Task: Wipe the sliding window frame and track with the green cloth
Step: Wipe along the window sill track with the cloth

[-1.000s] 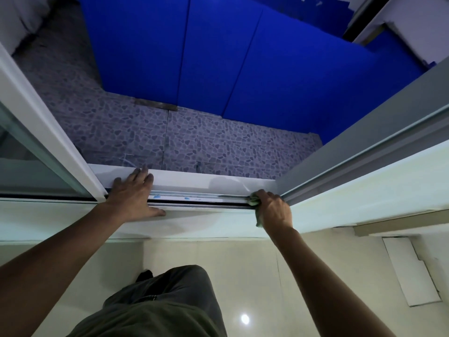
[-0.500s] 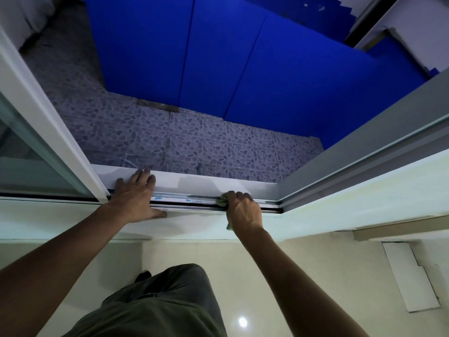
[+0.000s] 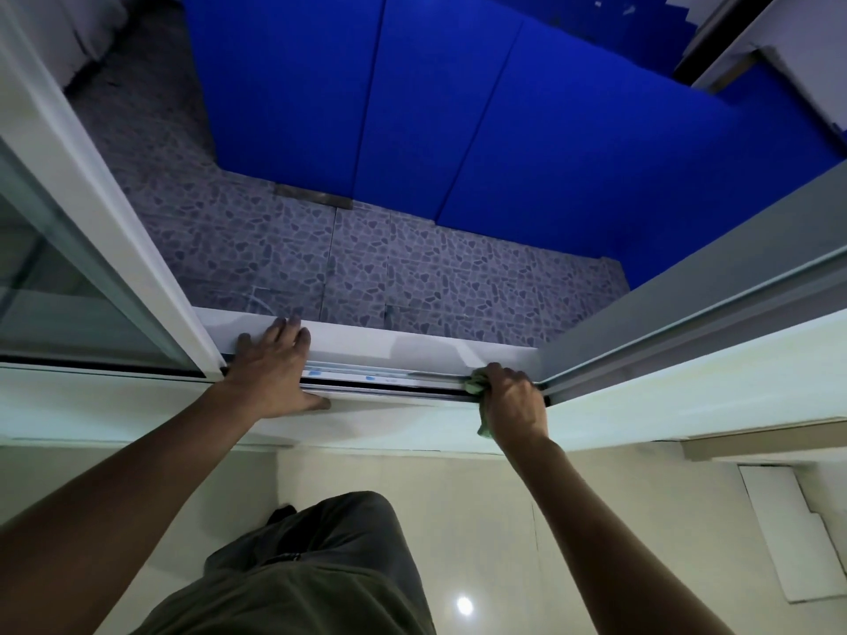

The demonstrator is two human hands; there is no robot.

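Head view: green cloth is bunched in the right hand, grip curled tight around it, and pressed into the track at its right end, beside the grey frame. Left hand lies flat, fingers straight, braced across the sill near the sliding pane. Judgement: firm downward pressure should be kept and the corner worked before a stroke back left.

Open track between left hand's thumb and right hand's fingers, grey frame corner apparently touching right knuckles, sash just left of left fingers.
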